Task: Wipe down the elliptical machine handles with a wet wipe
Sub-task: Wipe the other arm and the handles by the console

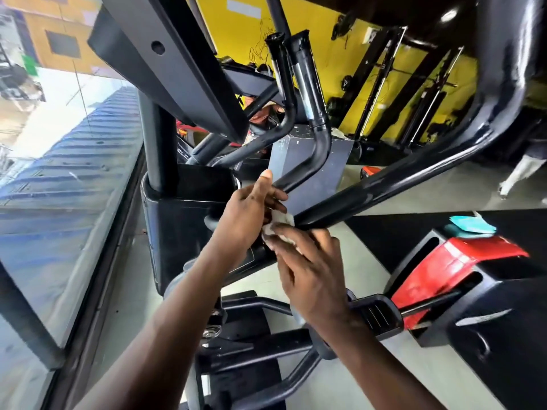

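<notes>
head view | mid-wipe | wet wipe point(279, 229) pinched by both left hand point(247, 216) and right hand point(310, 270) at lower handle bar point(370, 193) | upper grips point(305, 75) seemingly left

1. The floor point(340, 380) is pale grey and smooth, and it carries everything in view.
2. A black mat point(393, 232) lies flat on the floor at the right, its straight edge running across toward the machine.
3. The machine's black base frame point(251, 350) stands on the floor at bottom centre.
4. A red and black housing point(461, 270) sits at the right, beside the mat.
5. A glass wall point(59, 202) rises from the floor's left edge.
6. Black racks point(414, 108) stand along the floor's far edge, against a yellow wall point(236, 22).
</notes>
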Demonstrator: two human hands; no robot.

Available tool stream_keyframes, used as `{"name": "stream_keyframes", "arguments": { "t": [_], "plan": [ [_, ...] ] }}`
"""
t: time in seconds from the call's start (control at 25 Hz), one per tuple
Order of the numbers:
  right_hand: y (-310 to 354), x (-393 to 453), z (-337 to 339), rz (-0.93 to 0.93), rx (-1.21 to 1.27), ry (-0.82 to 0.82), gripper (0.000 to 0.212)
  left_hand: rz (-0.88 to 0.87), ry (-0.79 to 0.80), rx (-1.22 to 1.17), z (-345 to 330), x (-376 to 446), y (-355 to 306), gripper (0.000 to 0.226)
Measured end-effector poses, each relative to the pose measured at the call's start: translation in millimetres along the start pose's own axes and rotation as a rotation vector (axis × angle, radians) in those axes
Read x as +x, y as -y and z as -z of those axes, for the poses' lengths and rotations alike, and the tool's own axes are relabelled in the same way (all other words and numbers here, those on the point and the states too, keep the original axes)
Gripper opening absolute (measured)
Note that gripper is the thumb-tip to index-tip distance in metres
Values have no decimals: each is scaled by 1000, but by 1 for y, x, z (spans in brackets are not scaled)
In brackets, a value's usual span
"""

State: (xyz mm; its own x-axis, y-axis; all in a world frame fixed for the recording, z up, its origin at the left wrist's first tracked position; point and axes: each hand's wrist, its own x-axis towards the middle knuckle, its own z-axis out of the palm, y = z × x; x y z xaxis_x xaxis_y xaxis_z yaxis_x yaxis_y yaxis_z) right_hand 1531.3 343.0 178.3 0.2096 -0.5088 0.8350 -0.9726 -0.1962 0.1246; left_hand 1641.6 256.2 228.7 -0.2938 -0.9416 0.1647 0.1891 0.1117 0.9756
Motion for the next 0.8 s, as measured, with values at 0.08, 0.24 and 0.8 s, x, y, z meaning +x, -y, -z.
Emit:
{"name": "stream_keyframes", "arguments": {
  "t": [0.08, 0.24, 0.8],
  "plan": [
    [-29, 16, 19, -50, -12, -166, 22, 24, 46, 27, 1, 3, -1, 62],
    [-28, 38, 26, -302, -199, -194, 32, 126, 217, 144, -5, 16, -10, 61],
    [-28, 15, 36, 77, -422, 59, 25, 72, 585, 108, -44, 32, -42, 57]
  ]
}}
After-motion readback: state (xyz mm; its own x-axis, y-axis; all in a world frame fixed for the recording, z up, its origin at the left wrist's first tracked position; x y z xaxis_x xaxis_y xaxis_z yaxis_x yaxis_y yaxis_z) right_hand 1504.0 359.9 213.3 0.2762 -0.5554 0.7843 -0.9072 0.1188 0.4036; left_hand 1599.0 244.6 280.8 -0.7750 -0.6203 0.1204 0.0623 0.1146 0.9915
